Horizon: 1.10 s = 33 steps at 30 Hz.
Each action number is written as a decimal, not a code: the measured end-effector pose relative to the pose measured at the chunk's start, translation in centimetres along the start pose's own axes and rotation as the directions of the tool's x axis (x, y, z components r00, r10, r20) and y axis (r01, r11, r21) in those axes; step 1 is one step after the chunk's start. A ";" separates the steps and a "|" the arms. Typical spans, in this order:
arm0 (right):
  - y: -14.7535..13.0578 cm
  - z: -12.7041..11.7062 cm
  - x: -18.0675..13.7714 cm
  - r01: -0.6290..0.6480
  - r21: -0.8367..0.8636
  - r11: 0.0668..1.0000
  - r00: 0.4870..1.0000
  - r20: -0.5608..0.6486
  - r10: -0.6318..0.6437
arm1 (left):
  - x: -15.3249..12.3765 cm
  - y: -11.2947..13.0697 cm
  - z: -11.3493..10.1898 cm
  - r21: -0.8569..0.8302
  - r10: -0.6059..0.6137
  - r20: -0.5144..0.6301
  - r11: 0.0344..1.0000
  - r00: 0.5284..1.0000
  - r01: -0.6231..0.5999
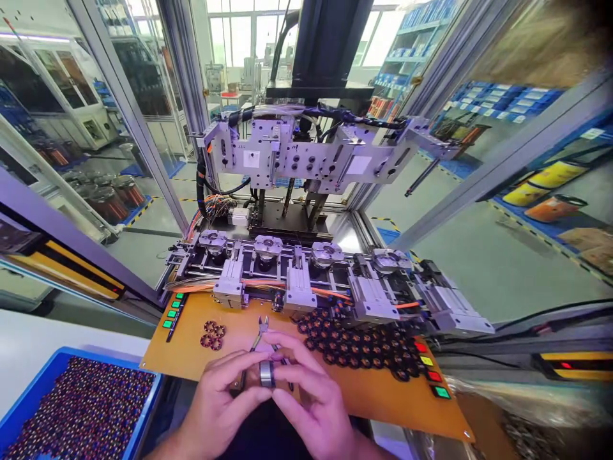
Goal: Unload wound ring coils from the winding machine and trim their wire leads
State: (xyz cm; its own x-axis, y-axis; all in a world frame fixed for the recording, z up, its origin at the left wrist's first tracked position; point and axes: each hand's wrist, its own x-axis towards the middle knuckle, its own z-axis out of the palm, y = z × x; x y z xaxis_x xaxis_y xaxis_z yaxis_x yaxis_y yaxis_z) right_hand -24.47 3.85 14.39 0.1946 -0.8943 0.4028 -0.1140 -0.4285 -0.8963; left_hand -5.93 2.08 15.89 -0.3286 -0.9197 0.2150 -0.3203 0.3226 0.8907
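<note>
My left hand (221, 397) and my right hand (313, 395) meet at the bottom centre, fingers pinched together around a small metal ring-shaped part (267, 374). Both hands hold it just above the orange work board (191, 351). Small cutting pliers (261, 332) lie on the board right behind my fingers. Three small copper-wound coils (212, 335) sit to the left of the pliers. A large pile of several dark wound coils (364, 348) spreads over the board to the right of my hands.
Behind the board stands a winding machine with a row of round metal fixtures (268, 248) and a grey head (306, 153) above. A blue tray (29, 396) of coils sits at lower left. Green buttons (172, 313) and coloured buttons (431, 367) flank the board.
</note>
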 end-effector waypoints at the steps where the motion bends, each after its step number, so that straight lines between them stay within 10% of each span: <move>1: 0.0 0.1 0.2 -0.036 0.044 0.998 0.999 0.019 0.035 | -0.2 -0.2 -0.2 0.049 0.033 -0.029 0.998 0.999 -0.031; 12: 0.2 1.0 5.0 -0.062 0.062 0.996 0.983 0.177 0.050 | -1.6 -3.2 -1.6 0.186 0.072 -0.219 0.982 0.973 -0.031; 17: 2.2 -0.4 15.7 0.255 -0.229 0.939 0.940 0.285 -0.186 | -3.4 -10.4 -1.9 0.218 -0.118 -0.485 0.943 0.866 0.251; 23: 8.7 2.5 27.7 0.351 -0.434 0.830 0.899 0.404 -0.169 | -3.7 -15.3 -0.8 0.170 -0.223 -0.536 0.916 0.814 0.363; 33: 12.5 4.2 29.5 0.457 -0.554 0.696 0.814 0.576 -0.075 | -4.5 -17.2 1.2 0.071 -0.255 -0.532 0.937 0.807 0.343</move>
State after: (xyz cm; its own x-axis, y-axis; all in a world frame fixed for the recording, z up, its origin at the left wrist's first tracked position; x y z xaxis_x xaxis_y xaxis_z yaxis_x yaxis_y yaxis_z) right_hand -16.05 -27.35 14.35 0.7285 -0.6215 0.2882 -0.5303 -0.7779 -0.3371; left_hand 0.04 0.94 -0.86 0.2893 -0.9439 0.1594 -0.4761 0.0026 0.8794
